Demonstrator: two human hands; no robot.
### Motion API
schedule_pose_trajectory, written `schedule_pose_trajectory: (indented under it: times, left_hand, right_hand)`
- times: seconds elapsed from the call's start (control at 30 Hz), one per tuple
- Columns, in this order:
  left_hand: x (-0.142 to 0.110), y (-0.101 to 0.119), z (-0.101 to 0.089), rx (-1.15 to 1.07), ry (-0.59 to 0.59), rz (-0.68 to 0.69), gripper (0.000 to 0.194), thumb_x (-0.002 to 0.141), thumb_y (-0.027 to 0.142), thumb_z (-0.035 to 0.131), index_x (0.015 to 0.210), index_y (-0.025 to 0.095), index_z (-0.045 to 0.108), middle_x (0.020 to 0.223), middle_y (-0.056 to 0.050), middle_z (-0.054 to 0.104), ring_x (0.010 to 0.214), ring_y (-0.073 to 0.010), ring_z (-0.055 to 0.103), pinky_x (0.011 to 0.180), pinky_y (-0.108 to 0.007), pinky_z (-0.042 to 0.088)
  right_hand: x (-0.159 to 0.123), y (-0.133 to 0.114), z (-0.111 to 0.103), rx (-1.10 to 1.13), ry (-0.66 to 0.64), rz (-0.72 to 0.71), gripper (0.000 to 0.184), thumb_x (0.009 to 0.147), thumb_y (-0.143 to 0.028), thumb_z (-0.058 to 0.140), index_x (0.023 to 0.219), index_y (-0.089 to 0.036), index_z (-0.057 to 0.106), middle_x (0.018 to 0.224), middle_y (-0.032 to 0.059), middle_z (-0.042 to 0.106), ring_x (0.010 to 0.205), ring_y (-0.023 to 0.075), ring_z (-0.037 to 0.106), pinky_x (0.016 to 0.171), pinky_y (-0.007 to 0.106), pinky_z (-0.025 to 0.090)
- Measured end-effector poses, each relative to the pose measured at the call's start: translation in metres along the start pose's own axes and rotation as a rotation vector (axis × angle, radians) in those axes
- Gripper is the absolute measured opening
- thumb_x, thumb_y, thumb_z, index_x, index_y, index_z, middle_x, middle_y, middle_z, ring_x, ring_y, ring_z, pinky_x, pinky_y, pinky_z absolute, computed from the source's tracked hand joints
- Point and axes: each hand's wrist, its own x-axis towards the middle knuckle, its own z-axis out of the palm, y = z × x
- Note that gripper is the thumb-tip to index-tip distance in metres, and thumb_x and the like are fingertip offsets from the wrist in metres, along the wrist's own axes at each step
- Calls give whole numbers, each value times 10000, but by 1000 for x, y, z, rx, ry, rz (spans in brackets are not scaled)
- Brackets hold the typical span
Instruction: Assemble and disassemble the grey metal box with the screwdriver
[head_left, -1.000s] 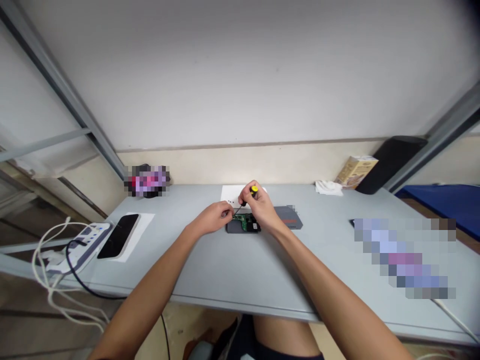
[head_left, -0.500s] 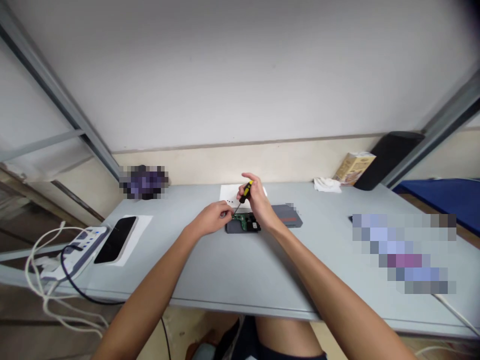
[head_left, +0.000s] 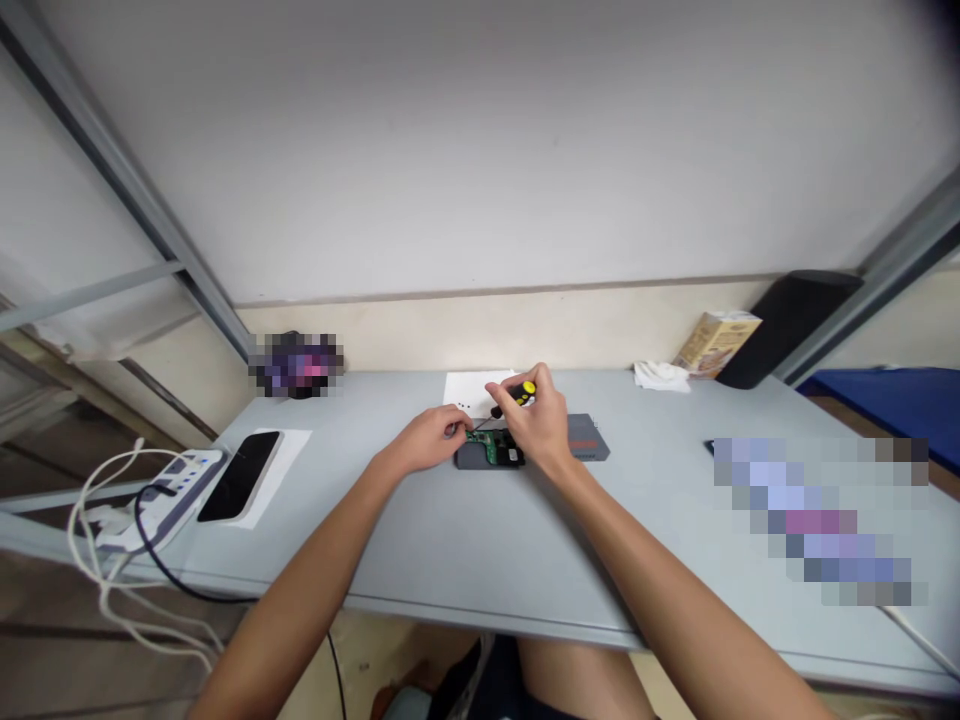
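My right hand is wrapped round a screwdriver with a black and yellow handle. The tool leans well over, its thin shaft running down left to the upper left part of a green circuit board. That board lies in an opened dark grey casing with a black part at its right. At the casing's upper left corner, my left hand is closed, fingertips pinched close to the screwdriver's tip; what they hold is hidden. Partly behind my right wrist lies a grey cover with a reddish marking.
White paper with several small dark screws lies behind the board. A phone on paper and a power strip with cables are at left. Tissue, a yellow carton and a black speaker-like object stand back right.
My right hand has tipped the screwdriver over to the right, so its handle is lower and its end cap faces me. My left hand stays at the board's corner. The view shifts slightly.
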Motion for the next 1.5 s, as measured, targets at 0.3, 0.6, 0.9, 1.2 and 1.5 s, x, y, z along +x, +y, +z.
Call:
schedule_pose_trajectory:
  times: [0.3,0.6,0.9,1.2,1.5]
  left_hand:
    - [-1,5,-8,-18,-49,-38,259,948,222,528,990,208,784,962,-43,714,840,-185,635,797,-305,494]
    - [-9,6,-27,-131,-293,-124,912,742,497,864,1546,256,506,1424,-118,588,1197,-283,610,1037,-389,509]
    - [-4,6,-7,-202,-241,-49,746,754,348,864,1440,246,590,1342,-96,620,1179,-263,589,1071,-408,476]
    - [-3,13,1,-194,-179,-41,620,743,393,856,1300,244,632,1125,-38,608,964,-210,568,878,-332,492]
    - [-5,11,3,-110,-188,-58,927,755,440,892,1575,322,479,1172,-70,662,998,-245,617,907,-365,502]
  right_hand:
    - [19,-23,-32,223,191,-202,329,948,-502,690,892,-275,459,739,-26,655,664,181,663,665,333,510]
    - [-2,28,-130,-710,-642,-169,509,861,-467,760,1343,-322,680,1485,87,612,901,267,758,742,387,577]
    - [17,33,-135,-533,-777,-124,395,947,-456,628,1279,-288,762,1290,81,773,1151,344,730,998,500,556]
    - [0,17,-102,-650,-776,-230,325,860,-346,759,1180,-350,813,1321,75,732,813,254,752,763,389,548]
    - [-8,9,-77,-630,-793,-262,331,917,-455,713,1227,-369,794,1369,74,690,737,210,721,756,386,541]
